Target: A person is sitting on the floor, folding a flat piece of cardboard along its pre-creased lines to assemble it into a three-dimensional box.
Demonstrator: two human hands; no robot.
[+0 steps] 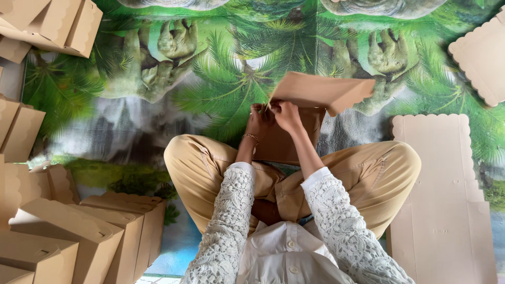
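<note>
cardboard box (315, 92) hiding both hands' fingertips

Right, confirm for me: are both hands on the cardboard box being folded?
Yes, the left hand and right hand both hold the cardboard box.

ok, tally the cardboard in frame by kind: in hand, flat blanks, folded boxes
Box being folded, in left hand and right hand: 1
Flat scalloped blanks: 2
Folded boxes, left side: about 10, piles overlap
Total: about 13
</note>
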